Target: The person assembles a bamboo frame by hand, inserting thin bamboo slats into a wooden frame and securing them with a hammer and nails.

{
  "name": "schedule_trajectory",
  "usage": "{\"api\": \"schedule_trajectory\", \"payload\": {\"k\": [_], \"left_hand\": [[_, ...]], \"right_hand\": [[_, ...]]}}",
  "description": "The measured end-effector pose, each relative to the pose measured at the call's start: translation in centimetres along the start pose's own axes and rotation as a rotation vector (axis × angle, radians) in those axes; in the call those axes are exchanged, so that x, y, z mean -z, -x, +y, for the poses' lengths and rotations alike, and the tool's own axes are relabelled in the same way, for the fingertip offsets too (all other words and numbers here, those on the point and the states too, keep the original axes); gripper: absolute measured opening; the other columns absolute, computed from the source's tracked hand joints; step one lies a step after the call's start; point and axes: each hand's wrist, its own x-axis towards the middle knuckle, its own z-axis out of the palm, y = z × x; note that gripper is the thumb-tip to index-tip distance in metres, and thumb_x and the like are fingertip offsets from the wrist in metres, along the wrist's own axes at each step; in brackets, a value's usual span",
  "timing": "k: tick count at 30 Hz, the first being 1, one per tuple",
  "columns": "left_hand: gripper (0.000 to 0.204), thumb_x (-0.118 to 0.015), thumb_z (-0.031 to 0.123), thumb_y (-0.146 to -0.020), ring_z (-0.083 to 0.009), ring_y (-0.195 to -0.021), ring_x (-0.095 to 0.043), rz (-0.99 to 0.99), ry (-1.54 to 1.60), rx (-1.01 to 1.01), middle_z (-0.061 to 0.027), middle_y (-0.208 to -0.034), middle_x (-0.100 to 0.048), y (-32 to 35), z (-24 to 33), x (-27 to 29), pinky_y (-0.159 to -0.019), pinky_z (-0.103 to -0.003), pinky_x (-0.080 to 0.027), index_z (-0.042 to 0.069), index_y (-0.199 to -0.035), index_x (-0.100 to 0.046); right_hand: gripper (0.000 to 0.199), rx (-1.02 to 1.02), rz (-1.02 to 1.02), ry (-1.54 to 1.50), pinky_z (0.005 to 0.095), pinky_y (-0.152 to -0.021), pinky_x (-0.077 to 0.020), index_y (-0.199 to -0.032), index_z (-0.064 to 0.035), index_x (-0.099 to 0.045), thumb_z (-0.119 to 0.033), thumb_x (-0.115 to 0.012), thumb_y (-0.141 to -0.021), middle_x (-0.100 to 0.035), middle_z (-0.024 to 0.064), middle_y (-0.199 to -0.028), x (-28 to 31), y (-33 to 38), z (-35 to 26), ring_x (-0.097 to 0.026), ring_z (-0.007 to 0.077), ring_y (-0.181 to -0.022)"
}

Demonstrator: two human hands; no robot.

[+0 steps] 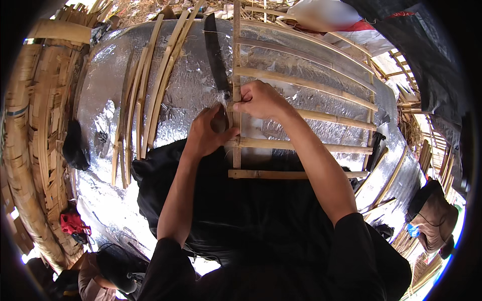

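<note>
A lattice of split bamboo, a bamboo frame point(306, 80), lies in front of me, with several crosspieces joined to an upright slat. My left hand point(205, 131) curls at the left edge of that upright, its thumb on the slat near a joint. Just above, my right hand point(262, 100) pinches at another joint; what sits between its fingertips is too small to make out. A machete point(215, 55) with a dark blade lies left of the upright, pointing away from me. Its handle end is partly hidden by my left hand.
Loose bamboo strips point(163, 83) lie to the left on a silvery sheet point(108, 80). Black cloth point(241, 210) covers my lap beneath the frame's near edge. A woven bamboo wall point(30, 145) stands far left. At the right is a brown boot point(437, 218); a red cloth point(75, 223) lies lower left.
</note>
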Motion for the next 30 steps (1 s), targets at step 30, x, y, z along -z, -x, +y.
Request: {"api": "schedule_trajectory", "payload": {"k": [30], "left_hand": [[0.069,-0.078,0.011,-0.083,-0.027,-0.098,-0.071,-0.217,0.099,-0.107,-0.0179,-0.111,-0.069,-2.1,-1.2,1.0,-0.085,-0.035,-0.056,-0.001,-0.146,-0.052]], "right_hand": [[0.029,-0.001,0.053,0.308,0.0442,-0.079,-0.0548,-0.09,0.0005,-0.071,-0.026,-0.08,-0.082,-0.074,0.0202,-0.086,0.0,0.4,-2.1,-0.072,0.0379,-0.086]]}}
